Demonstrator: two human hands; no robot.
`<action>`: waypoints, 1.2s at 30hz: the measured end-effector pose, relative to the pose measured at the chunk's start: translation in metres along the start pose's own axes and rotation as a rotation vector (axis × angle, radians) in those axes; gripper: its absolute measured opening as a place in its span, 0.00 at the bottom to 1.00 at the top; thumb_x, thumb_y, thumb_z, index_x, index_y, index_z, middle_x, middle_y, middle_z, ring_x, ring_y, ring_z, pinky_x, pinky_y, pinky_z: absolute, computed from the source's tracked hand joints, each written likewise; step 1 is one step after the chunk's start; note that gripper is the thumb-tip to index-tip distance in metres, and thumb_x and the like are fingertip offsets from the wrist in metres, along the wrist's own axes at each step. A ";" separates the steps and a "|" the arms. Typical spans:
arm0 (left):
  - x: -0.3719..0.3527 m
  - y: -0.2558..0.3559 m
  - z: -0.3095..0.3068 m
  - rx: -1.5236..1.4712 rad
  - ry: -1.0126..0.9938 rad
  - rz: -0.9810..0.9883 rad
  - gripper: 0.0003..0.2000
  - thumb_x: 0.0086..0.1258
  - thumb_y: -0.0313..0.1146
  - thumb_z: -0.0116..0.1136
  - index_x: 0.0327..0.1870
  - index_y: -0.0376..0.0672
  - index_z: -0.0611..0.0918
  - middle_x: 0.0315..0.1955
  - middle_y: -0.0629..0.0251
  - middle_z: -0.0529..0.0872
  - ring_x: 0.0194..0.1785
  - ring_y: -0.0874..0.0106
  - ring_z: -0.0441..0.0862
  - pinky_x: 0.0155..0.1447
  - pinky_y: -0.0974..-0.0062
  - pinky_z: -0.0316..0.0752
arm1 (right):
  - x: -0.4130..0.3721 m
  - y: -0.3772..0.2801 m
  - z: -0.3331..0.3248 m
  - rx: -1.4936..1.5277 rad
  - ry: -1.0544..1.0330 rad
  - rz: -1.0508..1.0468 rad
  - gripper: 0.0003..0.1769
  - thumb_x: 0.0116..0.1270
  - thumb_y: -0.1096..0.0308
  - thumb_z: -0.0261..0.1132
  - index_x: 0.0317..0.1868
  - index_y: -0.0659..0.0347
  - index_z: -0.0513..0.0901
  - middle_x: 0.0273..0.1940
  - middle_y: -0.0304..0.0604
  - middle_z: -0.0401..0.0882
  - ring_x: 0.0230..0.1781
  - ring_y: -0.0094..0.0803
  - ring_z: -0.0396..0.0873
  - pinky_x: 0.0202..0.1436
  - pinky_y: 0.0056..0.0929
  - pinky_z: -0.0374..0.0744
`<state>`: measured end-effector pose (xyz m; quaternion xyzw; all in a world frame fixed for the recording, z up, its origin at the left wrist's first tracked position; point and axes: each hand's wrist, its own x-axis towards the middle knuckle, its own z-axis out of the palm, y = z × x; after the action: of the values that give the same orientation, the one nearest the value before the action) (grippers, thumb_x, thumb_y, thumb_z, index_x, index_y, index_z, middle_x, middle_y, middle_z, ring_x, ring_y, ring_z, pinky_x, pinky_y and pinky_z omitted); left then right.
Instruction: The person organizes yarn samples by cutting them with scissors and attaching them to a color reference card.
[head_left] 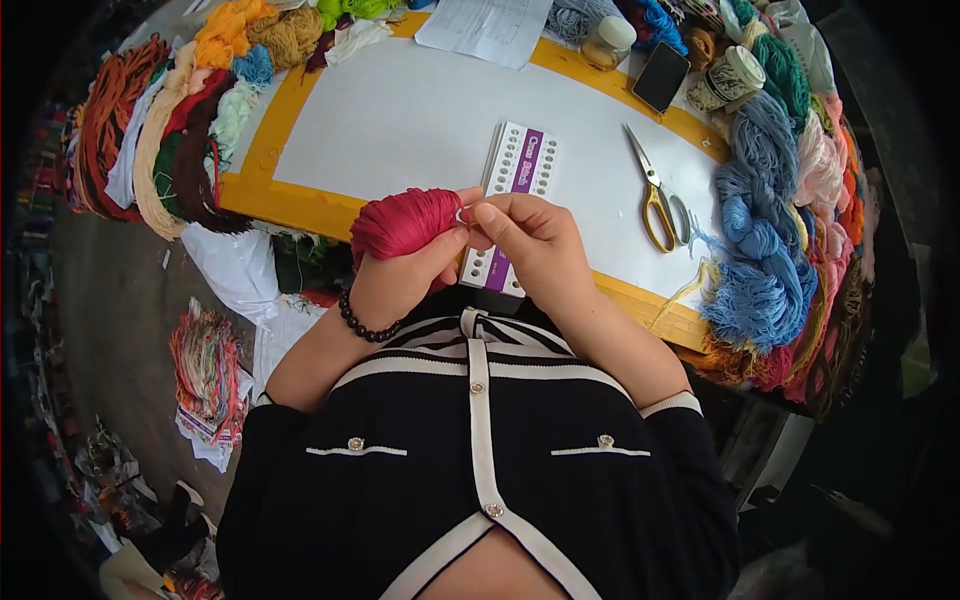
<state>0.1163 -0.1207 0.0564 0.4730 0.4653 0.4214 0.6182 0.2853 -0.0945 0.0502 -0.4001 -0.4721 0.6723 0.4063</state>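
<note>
My left hand [408,275] is closed round a thick crimson skein of embroidery thread [405,218], which bulges out to the left above the beaded wrist. At the skein's right end a small pale loop [461,215] shows. Thumb and forefinger of my right hand [540,240] are pinched right beside this loop; whatever lies between the fingertips is too small to make out. Beneath both hands lies a stack of white and purple "Cross Stitch" thread cards [527,160] with punched holes, partly covered by the hands.
Gold-handled scissors [655,200] lie open on the white tabletop [380,120], right of the cards. Farther back are a phone [661,77], a patterned cup [728,78], a lidded jar [609,43] and papers [484,28]. Coloured skeins [765,220] crowd the right edge; others [125,120] hang at left.
</note>
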 end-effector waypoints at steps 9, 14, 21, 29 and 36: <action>0.000 -0.005 0.001 -0.047 0.014 -0.004 0.19 0.71 0.27 0.52 0.62 0.36 0.73 0.32 0.73 0.80 0.24 0.87 0.69 0.30 0.88 0.68 | -0.001 -0.001 0.001 0.005 -0.017 -0.006 0.07 0.69 0.69 0.61 0.39 0.65 0.81 0.32 0.35 0.81 0.35 0.19 0.75 0.42 0.20 0.74; 0.001 -0.005 0.002 -0.001 0.090 -0.063 0.15 0.72 0.36 0.55 0.55 0.39 0.80 0.28 0.75 0.82 0.22 0.89 0.69 0.27 0.90 0.66 | -0.003 -0.002 0.006 0.085 -0.018 0.009 0.07 0.70 0.71 0.59 0.39 0.66 0.80 0.41 0.40 0.82 0.38 0.20 0.76 0.47 0.21 0.74; 0.004 -0.011 0.005 -0.021 0.094 0.026 0.14 0.74 0.37 0.51 0.51 0.38 0.81 0.29 0.73 0.83 0.23 0.88 0.69 0.29 0.89 0.68 | -0.002 0.003 0.003 -0.019 -0.052 -0.001 0.07 0.71 0.71 0.58 0.39 0.67 0.79 0.44 0.42 0.82 0.40 0.22 0.76 0.51 0.24 0.74; 0.003 -0.010 0.007 -0.072 0.189 0.088 0.11 0.74 0.36 0.53 0.41 0.36 0.81 0.29 0.69 0.84 0.29 0.84 0.78 0.34 0.85 0.73 | 0.000 -0.002 0.003 0.013 -0.013 0.006 0.06 0.70 0.72 0.59 0.39 0.66 0.79 0.37 0.38 0.81 0.40 0.22 0.77 0.50 0.22 0.74; 0.007 -0.019 0.000 -0.008 0.202 0.142 0.10 0.71 0.35 0.58 0.34 0.36 0.83 0.24 0.71 0.83 0.28 0.84 0.78 0.33 0.85 0.73 | 0.003 0.013 0.001 -0.179 -0.036 -0.135 0.04 0.69 0.76 0.59 0.39 0.69 0.78 0.35 0.39 0.81 0.38 0.22 0.78 0.46 0.21 0.76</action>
<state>0.1197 -0.1180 0.0365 0.4574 0.4890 0.5116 0.5384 0.2812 -0.0953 0.0374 -0.3900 -0.5632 0.6056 0.4049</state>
